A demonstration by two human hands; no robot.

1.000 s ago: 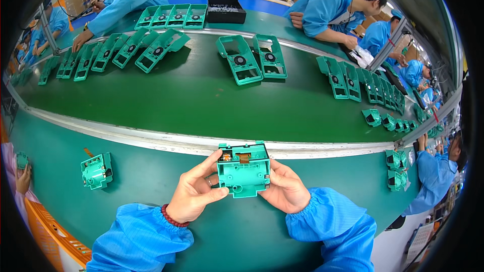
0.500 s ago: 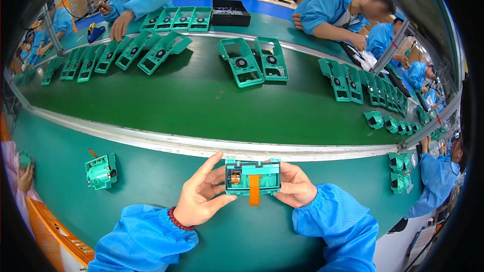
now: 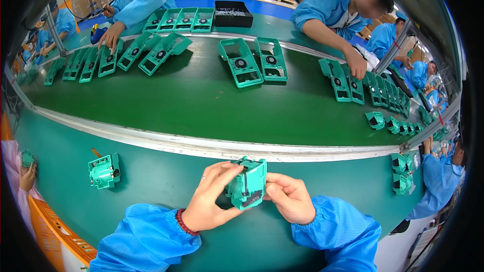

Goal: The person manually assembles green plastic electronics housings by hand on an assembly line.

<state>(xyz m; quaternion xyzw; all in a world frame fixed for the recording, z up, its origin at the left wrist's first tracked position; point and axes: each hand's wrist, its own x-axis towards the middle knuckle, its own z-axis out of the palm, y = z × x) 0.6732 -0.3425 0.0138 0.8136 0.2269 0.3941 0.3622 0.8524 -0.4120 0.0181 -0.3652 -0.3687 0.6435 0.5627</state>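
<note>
Left hand [image 3: 209,202], right hand [image 3: 288,198] grip green housing [image 3: 247,184]

Counted around the conveyor belt [image 3: 201,100]: two green frames with round black parts lie near its middle [image 3: 241,63], two more toward its right [image 3: 339,79], and three fanned ones at its far left [image 3: 164,50]. Beyond the belt sit four frames in a row [image 3: 184,20] and one black tray [image 3: 233,14]. On the worktop [image 3: 161,181] on the belt's near side there are two small green housings: one lying left [image 3: 104,171], one held up [image 3: 247,184] between two hands. The packed rows at both belt ends are too crowded to count.
</note>
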